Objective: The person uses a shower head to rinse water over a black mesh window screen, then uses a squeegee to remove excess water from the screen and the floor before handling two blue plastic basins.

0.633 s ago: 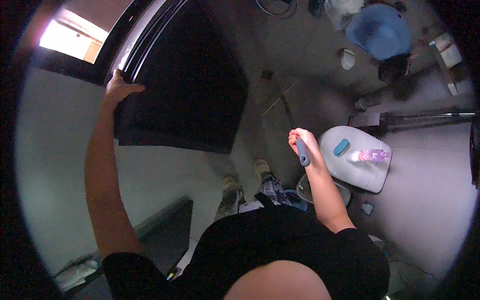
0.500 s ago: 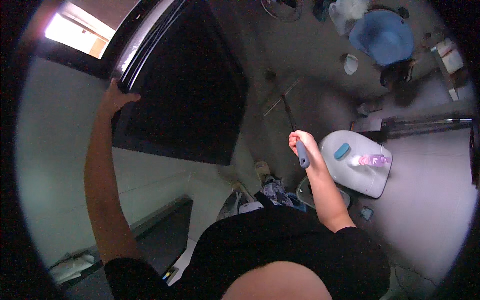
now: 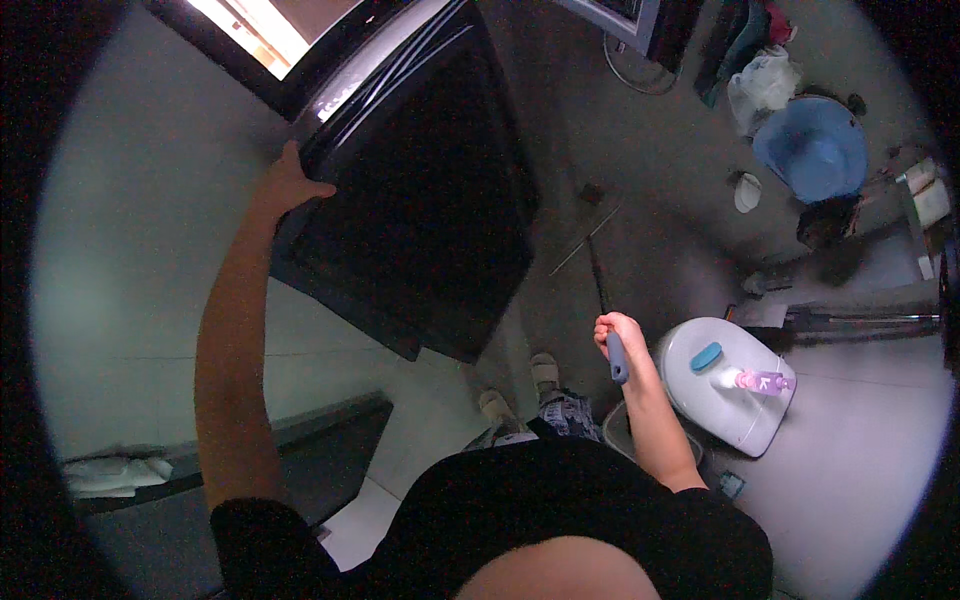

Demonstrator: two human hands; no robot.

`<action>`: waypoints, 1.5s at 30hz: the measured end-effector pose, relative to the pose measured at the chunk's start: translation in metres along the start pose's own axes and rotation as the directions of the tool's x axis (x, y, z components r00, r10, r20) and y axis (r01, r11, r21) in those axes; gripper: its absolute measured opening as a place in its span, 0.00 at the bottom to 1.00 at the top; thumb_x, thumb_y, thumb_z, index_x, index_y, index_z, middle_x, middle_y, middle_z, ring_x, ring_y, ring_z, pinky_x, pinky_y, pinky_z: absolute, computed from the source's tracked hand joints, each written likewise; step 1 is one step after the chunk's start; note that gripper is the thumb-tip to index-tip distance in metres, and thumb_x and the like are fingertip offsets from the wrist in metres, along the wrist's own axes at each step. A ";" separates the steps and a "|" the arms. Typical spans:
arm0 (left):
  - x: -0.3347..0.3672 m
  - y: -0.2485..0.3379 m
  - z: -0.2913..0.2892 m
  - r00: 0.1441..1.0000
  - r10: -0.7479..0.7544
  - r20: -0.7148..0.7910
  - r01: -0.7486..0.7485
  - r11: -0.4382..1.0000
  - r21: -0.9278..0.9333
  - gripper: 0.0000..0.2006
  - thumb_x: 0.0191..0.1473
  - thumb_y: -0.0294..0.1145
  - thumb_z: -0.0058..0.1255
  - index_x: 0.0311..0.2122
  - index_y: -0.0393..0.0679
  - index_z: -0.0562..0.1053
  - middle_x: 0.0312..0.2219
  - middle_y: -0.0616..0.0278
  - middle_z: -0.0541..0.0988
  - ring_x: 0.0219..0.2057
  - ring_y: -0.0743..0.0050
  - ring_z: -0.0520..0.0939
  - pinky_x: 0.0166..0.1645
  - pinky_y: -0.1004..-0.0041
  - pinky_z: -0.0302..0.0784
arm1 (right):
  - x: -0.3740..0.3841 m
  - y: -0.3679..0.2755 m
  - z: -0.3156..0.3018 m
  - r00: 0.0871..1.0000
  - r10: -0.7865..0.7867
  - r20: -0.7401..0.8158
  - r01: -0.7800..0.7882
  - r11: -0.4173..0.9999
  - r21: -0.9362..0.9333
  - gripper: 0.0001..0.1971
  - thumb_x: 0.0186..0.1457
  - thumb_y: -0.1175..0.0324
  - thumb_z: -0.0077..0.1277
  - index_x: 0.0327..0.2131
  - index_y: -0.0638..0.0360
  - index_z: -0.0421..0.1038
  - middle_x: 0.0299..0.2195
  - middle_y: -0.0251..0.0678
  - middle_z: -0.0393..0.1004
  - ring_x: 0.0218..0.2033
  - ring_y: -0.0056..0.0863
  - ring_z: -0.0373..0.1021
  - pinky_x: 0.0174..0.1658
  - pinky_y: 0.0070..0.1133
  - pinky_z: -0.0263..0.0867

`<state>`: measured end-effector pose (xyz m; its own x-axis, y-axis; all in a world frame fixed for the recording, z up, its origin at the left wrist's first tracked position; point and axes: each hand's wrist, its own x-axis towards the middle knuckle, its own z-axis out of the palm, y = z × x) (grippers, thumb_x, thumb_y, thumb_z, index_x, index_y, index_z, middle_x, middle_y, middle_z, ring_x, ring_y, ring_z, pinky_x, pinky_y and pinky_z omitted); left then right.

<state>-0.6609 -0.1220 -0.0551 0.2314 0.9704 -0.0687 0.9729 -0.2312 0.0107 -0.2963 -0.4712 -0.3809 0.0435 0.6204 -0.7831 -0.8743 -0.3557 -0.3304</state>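
Observation:
My right hand [image 3: 625,335] is closed around the grey grip of a long-handled floor squeegee [image 3: 598,275]. Its dark pole runs away from me to a thin straight blade near the floor. At the left, my left hand [image 3: 288,190] touches the near edge of a large dark door-like panel [image 3: 420,200]. The thumb spreads over the panel while a finger stretches upward. Bright metallic strips run along the panel's upper edge. Below, a second dark edge shows beside the main panel.
A white closed toilet lid [image 3: 690,345] at right bears a blue brush [image 3: 706,357] and a pink-purple bottle [image 3: 765,381]. Farther off stand a blue basin [image 3: 815,145] and a white plastic bag [image 3: 765,85]. A dark ledge [image 3: 300,460] with a white cloth [image 3: 118,475] lies lower left.
The view has shifted, so the scene sits lower and farther right. A second edge now shows beneath the dark panel. Both hands keep their places on the panel and the squeegee.

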 end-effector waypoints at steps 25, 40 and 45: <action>-0.020 -0.038 0.017 0.969 0.181 -0.165 -0.189 0.981 -0.031 0.52 0.22 0.40 0.68 0.55 0.36 0.52 0.47 0.41 0.68 0.49 0.45 0.69 0.54 0.63 0.63 | 0.072 -0.185 0.027 0.946 -0.228 -0.231 0.266 0.952 0.152 0.24 0.52 0.38 0.34 0.26 0.48 0.63 0.17 0.34 0.64 0.16 0.26 0.61 0.16 0.19 0.53; -0.031 -0.001 0.014 0.988 -0.152 0.034 0.149 0.986 0.079 0.54 0.22 0.46 0.68 0.56 0.37 0.51 0.43 0.43 0.72 0.45 0.47 0.73 0.47 0.60 0.68 | 0.039 -0.104 0.367 -0.138 -0.143 0.980 0.697 -0.717 -0.006 0.40 0.37 0.52 0.60 0.54 0.57 0.56 0.53 0.39 0.59 0.57 0.36 0.53 0.58 0.32 0.48; -0.013 0.016 0.014 0.994 -0.111 0.002 0.110 0.986 0.127 0.53 0.23 0.49 0.67 0.55 0.37 0.53 0.44 0.42 0.71 0.46 0.48 0.73 0.48 0.60 0.68 | 0.043 -0.124 0.479 0.209 0.269 0.940 0.473 -0.869 0.144 0.49 0.30 0.52 0.64 0.57 0.58 0.51 0.59 0.40 0.50 0.61 0.35 0.45 0.61 0.32 0.43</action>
<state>-0.6483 -0.1390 -0.0682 0.1219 0.9900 -0.0716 0.9837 -0.1301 -0.1239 -0.4180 -0.0658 -0.1208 -0.6809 0.6910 0.2426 0.7109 0.7032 -0.0074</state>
